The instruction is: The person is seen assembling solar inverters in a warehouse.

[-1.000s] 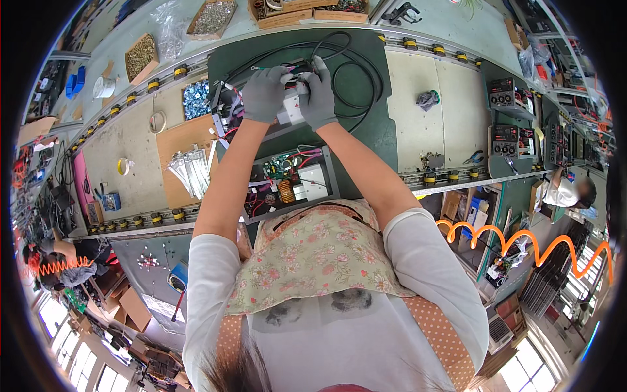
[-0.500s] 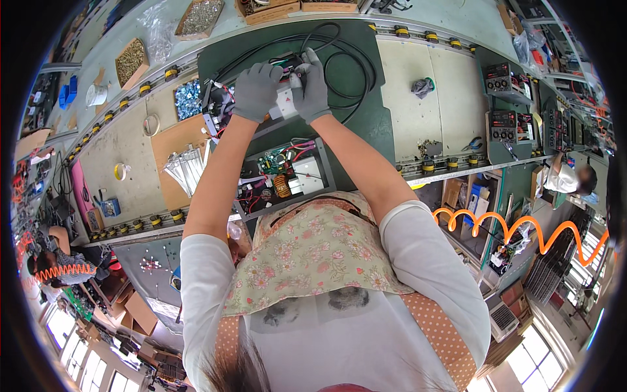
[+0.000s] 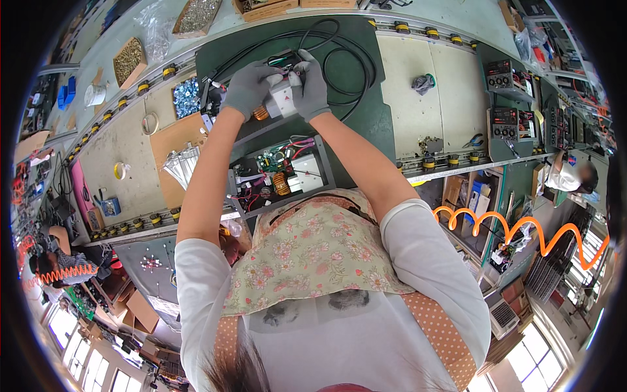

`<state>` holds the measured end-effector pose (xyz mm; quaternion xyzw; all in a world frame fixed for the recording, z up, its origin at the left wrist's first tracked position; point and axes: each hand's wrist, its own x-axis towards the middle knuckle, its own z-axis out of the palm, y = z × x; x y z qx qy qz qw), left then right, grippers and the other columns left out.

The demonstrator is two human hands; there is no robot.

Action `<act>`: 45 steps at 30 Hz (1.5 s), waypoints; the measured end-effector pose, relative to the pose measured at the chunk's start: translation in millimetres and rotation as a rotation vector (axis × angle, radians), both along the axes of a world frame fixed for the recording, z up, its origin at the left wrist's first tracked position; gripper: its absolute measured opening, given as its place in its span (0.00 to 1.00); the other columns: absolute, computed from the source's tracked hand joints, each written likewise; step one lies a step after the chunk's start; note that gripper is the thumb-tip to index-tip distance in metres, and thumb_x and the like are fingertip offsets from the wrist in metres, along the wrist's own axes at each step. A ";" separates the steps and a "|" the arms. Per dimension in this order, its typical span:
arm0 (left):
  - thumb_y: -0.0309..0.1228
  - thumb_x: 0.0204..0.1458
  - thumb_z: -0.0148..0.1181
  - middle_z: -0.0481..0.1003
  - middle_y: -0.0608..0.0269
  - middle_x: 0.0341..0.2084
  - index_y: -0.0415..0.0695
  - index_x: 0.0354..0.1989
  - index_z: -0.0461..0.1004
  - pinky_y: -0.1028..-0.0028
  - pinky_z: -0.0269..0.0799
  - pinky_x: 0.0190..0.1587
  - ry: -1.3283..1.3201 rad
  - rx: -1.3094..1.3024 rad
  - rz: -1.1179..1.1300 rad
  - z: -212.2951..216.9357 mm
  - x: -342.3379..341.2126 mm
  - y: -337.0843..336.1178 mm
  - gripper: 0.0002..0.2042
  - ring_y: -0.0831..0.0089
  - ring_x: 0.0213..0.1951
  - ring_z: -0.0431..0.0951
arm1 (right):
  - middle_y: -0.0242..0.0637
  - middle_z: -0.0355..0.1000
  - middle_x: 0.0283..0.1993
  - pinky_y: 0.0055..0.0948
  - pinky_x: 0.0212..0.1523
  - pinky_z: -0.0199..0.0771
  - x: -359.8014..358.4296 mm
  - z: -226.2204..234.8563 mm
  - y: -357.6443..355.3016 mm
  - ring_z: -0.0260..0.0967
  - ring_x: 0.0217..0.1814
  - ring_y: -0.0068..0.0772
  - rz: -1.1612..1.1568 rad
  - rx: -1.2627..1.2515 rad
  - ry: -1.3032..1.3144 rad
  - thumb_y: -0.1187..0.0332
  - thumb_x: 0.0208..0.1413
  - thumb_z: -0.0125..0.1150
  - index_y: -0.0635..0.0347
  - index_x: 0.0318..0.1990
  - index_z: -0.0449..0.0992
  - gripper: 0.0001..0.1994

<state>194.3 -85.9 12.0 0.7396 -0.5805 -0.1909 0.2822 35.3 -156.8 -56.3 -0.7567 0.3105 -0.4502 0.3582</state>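
Note:
Both my hands, in grey gloves, work at the far part of the dark green mat (image 3: 261, 138), over an open electronics unit. My left hand (image 3: 249, 88) bends over its left side, thumb and fingers closing near the middle. My right hand (image 3: 309, 88) is at its right side, fingers curled near thin wires; what either hand pinches is hidden. Between them show a silver metal block (image 3: 282, 99) and a copper coil (image 3: 261, 112). A thick black cable (image 3: 363, 60) loops beside my right hand. Closer to me lies a second open unit (image 3: 326, 171) with circuit board, coil and wires.
Left of the mat are a box of blue parts (image 3: 186, 98), silver metal strips (image 3: 183, 163) and tape rolls (image 3: 121, 171). To the right lie a small dark bundle (image 3: 423, 83), pliers (image 3: 473, 140) and black devices (image 3: 503, 124). An orange coiled hose (image 3: 522, 228) hangs at right.
My left hand has shifted slightly left and down, its thumb now showing, and more of the metal block and coil is uncovered. My right hand stays nearly in place.

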 end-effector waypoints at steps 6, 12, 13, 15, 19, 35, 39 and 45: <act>0.29 0.52 0.65 0.77 0.57 0.33 0.44 0.41 0.83 0.69 0.70 0.41 0.145 0.120 -0.061 11.3 6.3 -7.9 0.09 0.64 0.34 0.75 | 0.52 0.62 0.64 0.35 0.44 0.75 7.5 5.7 -9.6 0.74 0.42 0.48 0.038 0.123 -0.052 0.72 0.59 0.57 0.59 0.47 0.66 0.11; 0.38 0.47 0.69 0.78 0.61 0.28 0.49 0.37 0.85 0.69 0.72 0.35 -0.059 -0.035 0.239 -9.0 -18.0 -19.1 0.11 0.64 0.31 0.78 | 0.55 0.55 0.69 0.36 0.56 0.71 6.4 2.2 -4.0 0.68 0.61 0.51 -0.016 0.001 0.054 0.74 0.59 0.56 0.60 0.46 0.66 0.10; 0.40 0.47 0.67 0.78 0.65 0.30 0.53 0.36 0.85 0.67 0.72 0.35 -0.131 -0.036 0.270 -8.7 -25.0 -19.3 0.10 0.63 0.33 0.79 | 0.56 0.53 0.70 0.37 0.59 0.68 6.5 -0.4 -5.6 0.64 0.64 0.52 0.014 0.047 -0.020 0.73 0.59 0.56 0.61 0.46 0.66 0.09; 0.42 0.47 0.65 0.78 0.68 0.32 0.56 0.35 0.85 0.66 0.73 0.35 -0.200 -0.035 0.299 -8.1 -30.6 -18.7 0.09 0.63 0.34 0.79 | 0.56 0.51 0.71 0.37 0.62 0.66 5.3 -5.6 -7.0 0.60 0.68 0.54 0.041 0.095 -0.091 0.73 0.59 0.56 0.61 0.46 0.66 0.09; 0.40 0.49 0.64 0.77 0.70 0.30 0.57 0.34 0.85 0.64 0.74 0.33 -0.370 -0.056 0.225 -8.7 -25.9 -18.2 0.07 0.63 0.32 0.80 | 0.58 0.52 0.71 0.36 0.62 0.65 9.5 -1.3 -8.9 0.61 0.67 0.55 0.038 0.085 -0.092 0.73 0.60 0.56 0.63 0.46 0.65 0.10; 0.32 0.50 0.59 0.73 0.69 0.32 0.55 0.37 0.80 0.66 0.74 0.38 -0.735 -0.089 0.026 -19.6 -25.9 -25.7 0.08 0.69 0.38 0.78 | 0.49 0.74 0.48 0.41 0.45 0.76 6.3 10.5 -0.3 0.75 0.46 0.54 -0.071 0.229 0.117 0.70 0.59 0.58 0.57 0.46 0.67 0.10; 0.31 0.50 0.59 0.74 0.69 0.33 0.56 0.38 0.80 0.67 0.74 0.38 -0.648 -0.138 0.108 -21.2 -27.1 -24.4 0.08 0.69 0.40 0.78 | 0.46 0.75 0.44 0.42 0.43 0.75 6.8 7.6 1.4 0.75 0.45 0.54 -0.096 0.246 0.147 0.67 0.59 0.58 0.57 0.46 0.68 0.10; 0.30 0.49 0.59 0.77 0.68 0.34 0.56 0.36 0.80 0.64 0.76 0.38 -0.422 -0.265 0.148 -22.9 -12.5 -12.2 0.07 0.66 0.41 0.77 | 0.44 0.75 0.45 0.47 0.41 0.74 2.3 2.9 -3.6 0.74 0.44 0.56 -0.062 0.186 0.152 0.66 0.59 0.58 0.56 0.46 0.67 0.11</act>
